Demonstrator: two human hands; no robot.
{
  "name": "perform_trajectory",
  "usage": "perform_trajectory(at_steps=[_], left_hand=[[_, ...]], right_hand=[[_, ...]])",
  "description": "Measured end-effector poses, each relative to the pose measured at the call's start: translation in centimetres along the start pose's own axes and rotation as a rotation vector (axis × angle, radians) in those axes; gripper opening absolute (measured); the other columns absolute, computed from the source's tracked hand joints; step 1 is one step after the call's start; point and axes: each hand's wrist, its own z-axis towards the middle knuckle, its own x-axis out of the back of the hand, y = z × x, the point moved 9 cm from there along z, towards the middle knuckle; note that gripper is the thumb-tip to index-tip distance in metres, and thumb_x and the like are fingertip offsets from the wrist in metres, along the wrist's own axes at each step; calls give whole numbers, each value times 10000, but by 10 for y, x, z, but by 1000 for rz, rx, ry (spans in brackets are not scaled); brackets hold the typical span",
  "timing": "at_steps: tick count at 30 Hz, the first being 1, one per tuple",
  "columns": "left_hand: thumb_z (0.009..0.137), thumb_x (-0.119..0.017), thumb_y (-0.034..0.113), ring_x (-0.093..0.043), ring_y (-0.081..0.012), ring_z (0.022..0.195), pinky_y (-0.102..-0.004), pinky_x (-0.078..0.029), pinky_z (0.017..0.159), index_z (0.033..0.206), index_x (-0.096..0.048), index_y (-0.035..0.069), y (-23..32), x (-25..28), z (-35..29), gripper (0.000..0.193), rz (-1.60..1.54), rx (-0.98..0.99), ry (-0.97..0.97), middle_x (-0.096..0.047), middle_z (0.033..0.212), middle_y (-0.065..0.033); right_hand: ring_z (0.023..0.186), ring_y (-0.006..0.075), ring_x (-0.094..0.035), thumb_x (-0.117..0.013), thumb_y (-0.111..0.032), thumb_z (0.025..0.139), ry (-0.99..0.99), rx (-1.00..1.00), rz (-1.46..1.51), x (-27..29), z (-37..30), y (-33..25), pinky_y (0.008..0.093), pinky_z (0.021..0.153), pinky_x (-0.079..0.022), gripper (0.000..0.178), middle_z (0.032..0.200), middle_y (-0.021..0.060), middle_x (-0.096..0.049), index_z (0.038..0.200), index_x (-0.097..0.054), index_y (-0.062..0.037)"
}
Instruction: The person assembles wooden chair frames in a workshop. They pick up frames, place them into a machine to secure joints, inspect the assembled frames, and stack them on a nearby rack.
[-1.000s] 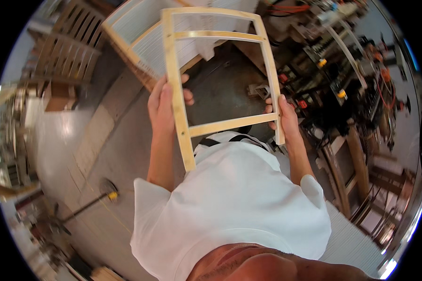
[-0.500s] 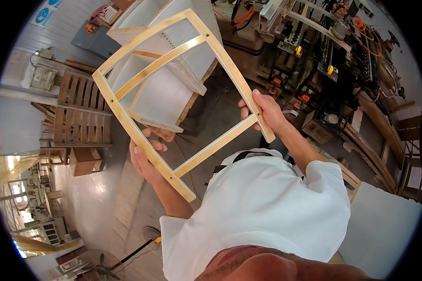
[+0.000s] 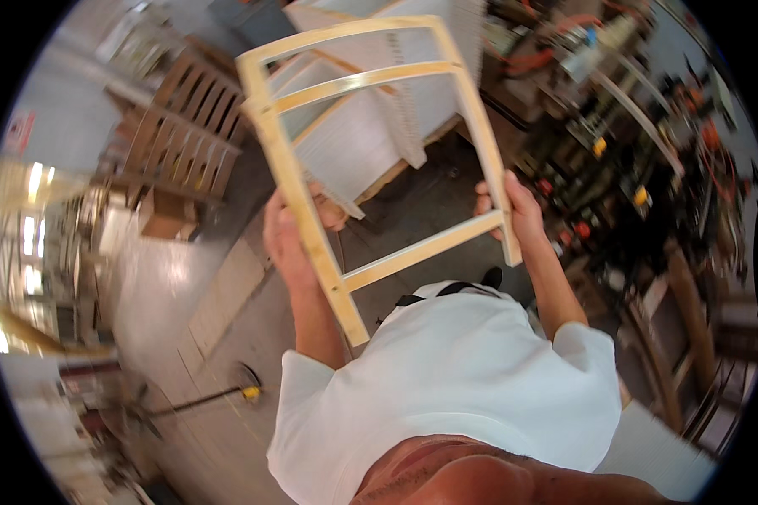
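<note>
Between my two hands I hold up a pale wooden frame (image 3: pixel 421 252), like a chair back, with two side rails, a curved top rail, a curved slat below it and a straight lower crossbar. My left hand (image 3: pixel 291 227) is closed round the left side rail, the fingers reaching under and inside it. Near the lower crossbar's right end, my right hand (image 3: pixel 518 206) grips the right side rail, thumb on the outer side. Small dark holes show along the left rail.
Beyond the frame stands a stack of white, wood-edged panels (image 3: pixel 354 160). Machinery (image 3: pixel 615 151) with hoses fills the right side. To the left are a slatted wooden rack (image 3: pixel 189 118) and a cardboard box (image 3: pixel 168 215). A fan-like stand (image 3: pixel 246 389) is on the floor (image 3: pixel 168 295) at lower left.
The frame has turned clockwise and sits further right in view, both hands still on it. The surroundings have shifted and blurred as my head moved.
</note>
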Motion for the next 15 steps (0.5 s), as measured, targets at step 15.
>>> perform_trajectory(at_steps=[15], left_hand=[[987, -389, 239, -595, -155, 717, -298, -517, 646, 1261, -439, -69, -8, -13, 12, 415, -152, 66, -54, -593, 1079, -149]], right_hand=[[497, 128, -532, -320, -461, 991, 73, -13, 28, 0, 3, -7, 216, 340, -369, 515, 649, 51, -566, 975, -563, -9]])
